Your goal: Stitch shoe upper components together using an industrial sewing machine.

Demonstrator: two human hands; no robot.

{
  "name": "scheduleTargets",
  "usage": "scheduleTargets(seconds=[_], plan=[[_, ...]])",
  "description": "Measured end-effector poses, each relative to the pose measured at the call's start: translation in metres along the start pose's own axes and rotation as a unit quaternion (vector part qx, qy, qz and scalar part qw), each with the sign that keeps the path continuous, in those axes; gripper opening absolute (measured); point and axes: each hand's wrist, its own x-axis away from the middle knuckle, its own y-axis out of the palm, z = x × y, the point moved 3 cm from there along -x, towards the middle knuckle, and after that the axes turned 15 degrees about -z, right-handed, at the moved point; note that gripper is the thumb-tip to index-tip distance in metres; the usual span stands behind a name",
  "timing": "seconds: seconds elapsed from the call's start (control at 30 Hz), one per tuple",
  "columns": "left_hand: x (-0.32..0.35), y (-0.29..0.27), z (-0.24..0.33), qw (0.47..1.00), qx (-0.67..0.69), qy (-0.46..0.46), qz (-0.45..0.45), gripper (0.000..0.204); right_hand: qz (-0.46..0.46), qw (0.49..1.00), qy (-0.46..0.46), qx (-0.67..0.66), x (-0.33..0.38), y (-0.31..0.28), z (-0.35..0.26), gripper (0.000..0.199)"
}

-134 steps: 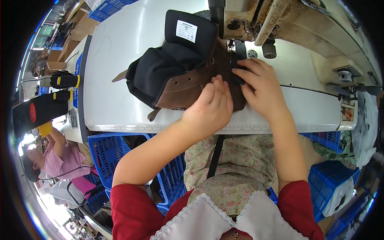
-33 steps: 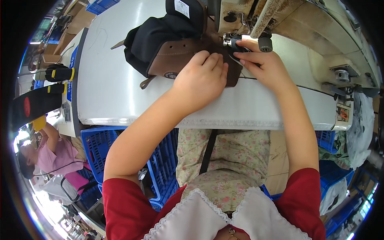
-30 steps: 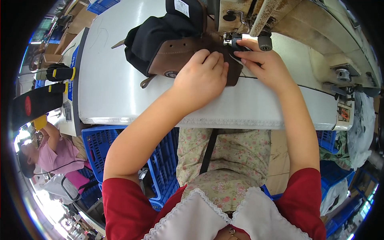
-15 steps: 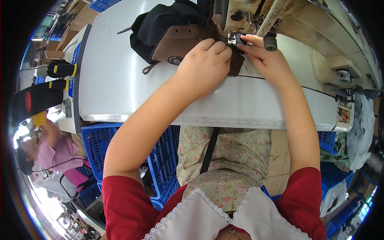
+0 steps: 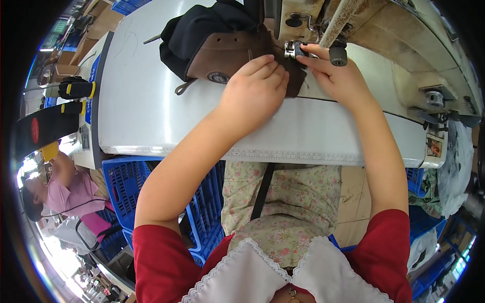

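**Sewing station, hands on brown leather piece at the needle**

Workshop floor with blue plastic crates (image 5: 126, 187) under and beside a white sewing table (image 5: 146, 116); view looks down over the sewer's red sleeves, white lace collar and floral-print lap.

Near edge: crates stacked at lower left below the table's near rim, more blue crates at lower right. At far left, well apart from the table, a second person in a pink top (image 5: 70, 189) is seated.

Mid table: both forearms cross the near rim. Left hand (image 5: 255, 91) lies palm down, fingers curled loosely and pressed on the brown leather piece (image 5: 227, 58); nothing is pinched, it flattens the leather against the table. Right hand (image 5: 336, 76) lies just right of it, fingers extended toward the presser foot (image 5: 292, 49), fingertips touching the leather's right edge at the foot; whether it pinches the edge cannot be told.

Far: leather piece is joined to a black fabric bundle (image 5: 202, 30) lying behind and left of it. Cream-coloured sewing machine (image 5: 384, 35) stands at far right, its head over the leather's right end. On a side ledge left of the table, a black tool with yellow band (image 5: 76, 88).
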Motion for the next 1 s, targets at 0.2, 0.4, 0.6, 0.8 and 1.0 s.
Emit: scheduleTargets(seconds=[0.2, 0.4, 0.6, 0.8, 1.0], plan=[[-0.005, 0.002, -0.006, 1.000, -0.003, 0.002, 0.001, 0.038, 0.024, 0.999, -0.016, 0.015, 0.000, 0.003, 0.004, 0.029], [-0.003, 0.004, -0.021, 0.999, 0.024, 0.021, -0.011, 0.041, -0.047, 0.997, 0.050, 0.041, -0.001, 0.003, 0.004, 0.041], [-0.005, -0.001, -0.023, 0.998, 0.055, 0.022, -0.021, 0.042, -0.053, 0.996, 0.061, -0.030, -0.003, -0.001, 0.012, 0.042], [-0.005, 0.001, -0.027, 0.998, 0.049, 0.028, -0.025, 0.041, -0.052, 0.998, 0.026, -0.028, -0.004, 0.000, 0.011, 0.041], [-0.005, 0.002, -0.034, 0.997, 0.053, 0.046, -0.035, 0.040, -0.026, 1.000, -0.012, 0.004, -0.002, 0.007, 0.014, 0.039]])
